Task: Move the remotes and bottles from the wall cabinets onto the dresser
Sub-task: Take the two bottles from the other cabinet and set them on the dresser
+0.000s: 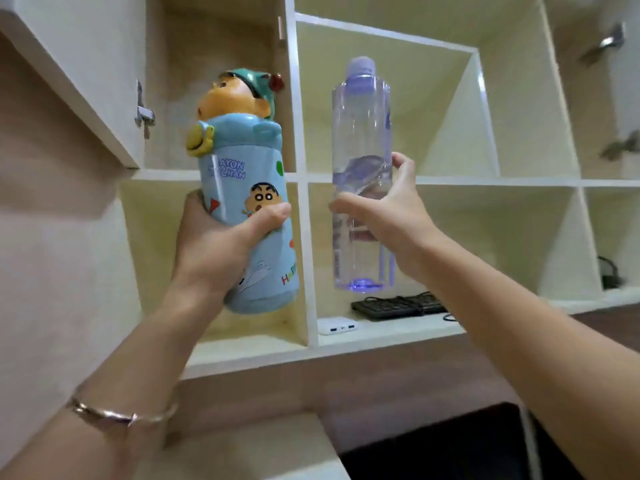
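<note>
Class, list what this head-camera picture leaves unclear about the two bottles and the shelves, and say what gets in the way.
Cartoon bottle: head view; the left hand covers part of its printing.
Clear bottle: head view; side lettering blurred, partly behind the right hand.
Dark flat object on the lower shelf: head view; blurred, its end behind the right forearm; remote or keyboard, unclear.
Dark item far right: head view; blurred, small.

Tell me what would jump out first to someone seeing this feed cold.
Two bottles are held up side by side in front of the open white wall cabinet. The left hand grips a blue cartoon bottle with a figurine lid, and the right hand grips a tall clear purple-tinted bottle. Behind them, in a lower compartment, lie a black keyboard and a small white power bank.
</note>
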{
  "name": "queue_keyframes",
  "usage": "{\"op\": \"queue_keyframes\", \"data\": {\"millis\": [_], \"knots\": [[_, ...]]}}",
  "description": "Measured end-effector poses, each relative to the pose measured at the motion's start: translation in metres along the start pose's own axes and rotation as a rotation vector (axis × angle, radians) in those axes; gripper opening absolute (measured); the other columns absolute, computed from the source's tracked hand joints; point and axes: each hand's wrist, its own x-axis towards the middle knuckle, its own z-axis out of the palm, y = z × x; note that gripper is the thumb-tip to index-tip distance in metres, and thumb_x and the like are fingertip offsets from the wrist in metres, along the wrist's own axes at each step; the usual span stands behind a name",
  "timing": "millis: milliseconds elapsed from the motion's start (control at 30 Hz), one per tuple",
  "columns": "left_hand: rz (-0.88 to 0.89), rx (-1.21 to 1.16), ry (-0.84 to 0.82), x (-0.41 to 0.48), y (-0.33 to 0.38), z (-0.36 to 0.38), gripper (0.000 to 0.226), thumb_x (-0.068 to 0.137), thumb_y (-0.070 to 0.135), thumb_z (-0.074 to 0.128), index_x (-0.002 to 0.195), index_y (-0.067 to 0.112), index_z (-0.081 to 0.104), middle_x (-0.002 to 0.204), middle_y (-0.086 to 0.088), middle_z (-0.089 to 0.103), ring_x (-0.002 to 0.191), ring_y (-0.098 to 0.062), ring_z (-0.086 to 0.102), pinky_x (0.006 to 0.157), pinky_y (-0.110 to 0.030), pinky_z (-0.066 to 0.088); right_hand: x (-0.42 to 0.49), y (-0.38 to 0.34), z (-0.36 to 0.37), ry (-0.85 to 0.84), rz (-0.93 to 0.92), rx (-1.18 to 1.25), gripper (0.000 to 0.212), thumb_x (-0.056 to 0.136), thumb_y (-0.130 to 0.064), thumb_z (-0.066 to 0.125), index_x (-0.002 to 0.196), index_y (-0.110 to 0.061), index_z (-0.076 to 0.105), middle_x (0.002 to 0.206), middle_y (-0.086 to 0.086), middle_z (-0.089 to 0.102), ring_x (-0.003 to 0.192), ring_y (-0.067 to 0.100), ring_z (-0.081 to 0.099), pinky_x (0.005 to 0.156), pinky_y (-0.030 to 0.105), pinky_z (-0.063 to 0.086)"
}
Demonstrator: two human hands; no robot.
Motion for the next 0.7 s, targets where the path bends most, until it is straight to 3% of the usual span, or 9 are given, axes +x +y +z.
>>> {"op": "queue_keyframes", "data": {"millis": [100,200,300,400,500,600,700], "knots": [[-0.141,-0.029,-0.101,-0.053,-0.016,0.004,0.062,0.042,0.042,0.081,0.098,0.022,0.063,0.086,0.005,0.075,0.074,-0.013,0.073,0.067,-0.035,0.060,-0.061,0.020,-0.027,0.017,0.110,-0.083,0.093,0.060,-0.018,0.077,0.130,-0.041,0.021,0.109,0.000,0.065,0.098,0.019,0.066,0.092,0.048,0.053],[-0.244,-0.070,-0.217,-0.103,-0.032,0.017,0.067,0.032,0.045,0.077,0.093,0.026,0.059,0.081,0.008,0.074,0.074,-0.012,0.072,0.071,-0.037,0.058,-0.125,0.032,-0.060,0.048,0.233,-0.188,0.098,0.058,-0.020,0.080,0.132,-0.044,0.020,0.116,-0.005,0.062,0.101,0.017,0.065,0.094,0.047,0.052],[-0.372,-0.113,-0.331,-0.158,-0.040,0.037,0.089,0.027,0.045,0.077,0.109,0.017,0.053,0.095,0.003,0.070,0.083,-0.018,0.070,0.074,-0.039,0.056,-0.188,0.031,-0.102,0.059,0.345,-0.295,0.095,0.064,-0.018,0.081,0.131,-0.044,0.020,0.116,-0.014,0.058,0.106,0.013,0.061,0.099,0.043,0.048],[-0.471,-0.150,-0.450,-0.212,-0.040,0.065,0.090,0.027,0.044,0.078,0.109,0.023,0.047,0.098,0.006,0.065,0.087,-0.015,0.066,0.071,-0.034,0.053,-0.247,0.025,-0.150,0.135,0.451,-0.408,0.096,0.062,-0.018,0.081,0.130,-0.048,0.021,0.107,-0.022,0.057,0.101,0.011,0.064,0.097,0.041,0.051],[-0.532,-0.190,-0.579,-0.266,-0.032,0.098,0.077,0.036,0.035,0.086,0.104,0.030,0.049,0.098,0.007,0.065,0.090,-0.015,0.065,0.077,-0.038,0.051,-0.311,0.010,-0.203,0.269,0.541,-0.528,0.097,0.054,-0.023,0.080,0.127,-0.049,0.022,0.109,-0.009,0.065,0.096,0.015,0.067,0.095,0.042,0.052],[-0.572,-0.243,-0.742,-0.321,-0.017,0.140,0.092,0.027,0.043,0.080,0.113,0.026,0.051,0.101,0.003,0.068,0.091,-0.020,0.066,0.081,-0.045,0.053,-0.384,-0.016,-0.256,0.439,0.641,-0.605,0.100,0.050,-0.026,0.082,0.128,-0.047,0.023,0.114,-0.007,0.065,0.098,0.013,0.068,0.096,0.041,0.052],[-0.599,-0.313,-0.919,-0.385,0.012,0.186,0.094,0.028,0.040,0.082,0.115,0.024,0.051,0.102,0.004,0.067,0.092,-0.019,0.065,0.078,-0.041,0.053,-0.465,-0.052,-0.306,0.636,0.734,-0.698,0.101,0.053,-0.020,0.086,0.129,-0.043,0.024,0.119,-0.014,0.060,0.104,0.008,0.065,0.098,0.036,0.050]]}}
